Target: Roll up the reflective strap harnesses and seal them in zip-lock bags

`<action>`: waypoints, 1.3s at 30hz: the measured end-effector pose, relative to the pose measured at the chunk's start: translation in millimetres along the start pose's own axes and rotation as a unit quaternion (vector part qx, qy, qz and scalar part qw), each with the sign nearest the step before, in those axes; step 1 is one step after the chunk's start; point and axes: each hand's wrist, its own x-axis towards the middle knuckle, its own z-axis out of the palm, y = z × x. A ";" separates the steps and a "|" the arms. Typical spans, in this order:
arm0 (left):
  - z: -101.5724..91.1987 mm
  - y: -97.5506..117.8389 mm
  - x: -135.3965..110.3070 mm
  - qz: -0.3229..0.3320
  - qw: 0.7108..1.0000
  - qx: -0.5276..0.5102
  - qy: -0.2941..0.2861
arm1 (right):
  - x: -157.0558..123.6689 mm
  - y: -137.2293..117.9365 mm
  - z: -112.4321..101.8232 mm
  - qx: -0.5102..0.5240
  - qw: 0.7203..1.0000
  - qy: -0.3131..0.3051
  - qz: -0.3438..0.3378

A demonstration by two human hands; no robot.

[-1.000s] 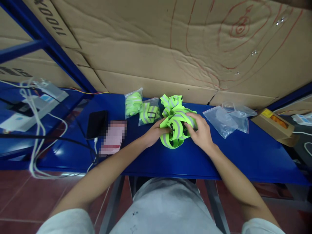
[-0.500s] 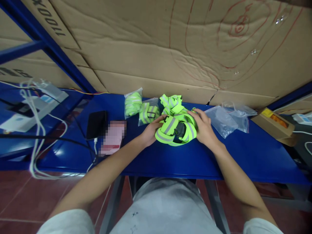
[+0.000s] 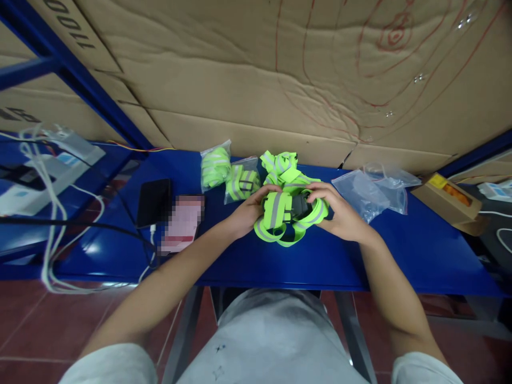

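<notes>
two neon strap bundles [image 3: 216,167], already bagged, on the table [image 3: 320,269]; left hand [image 3: 247,214], fingers closed on the left side of the looped neon strap [image 3: 276,210]. the strap: mid-table between both hands, unbagged, black buckle [image 3: 300,206] showing, fastening unclear; loose strap pile [image 3: 279,166] behind, also unbagged. right hand [image 3: 341,216], fingers clamped on strap beside the buckle; clear plastic bags [image 3: 365,193] farther right, unfilled.
</notes>
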 end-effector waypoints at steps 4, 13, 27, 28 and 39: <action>1.0 11.3 -4.6 0.007 1.000 0.006 -0.003 | -2.4 4.3 -15.4 0.074 0.997 -0.028 0.011; -4.2 1.8 9.4 0.079 0.989 -0.046 0.114 | -8.5 18.9 -23.6 -0.016 0.996 -0.079 0.039; -3.7 -2.4 0.0 0.216 0.924 0.306 0.081 | 3.3 -8.9 41.2 -0.046 0.988 0.145 0.026; -4.0 -1.4 -2.0 0.271 0.883 0.360 0.131 | 2.9 -7.6 41.7 -0.066 0.985 0.155 0.032; 0.3 -10.6 -9.8 0.352 0.665 0.658 -0.021 | 5.2 -19.0 42.5 -0.014 0.991 0.112 0.071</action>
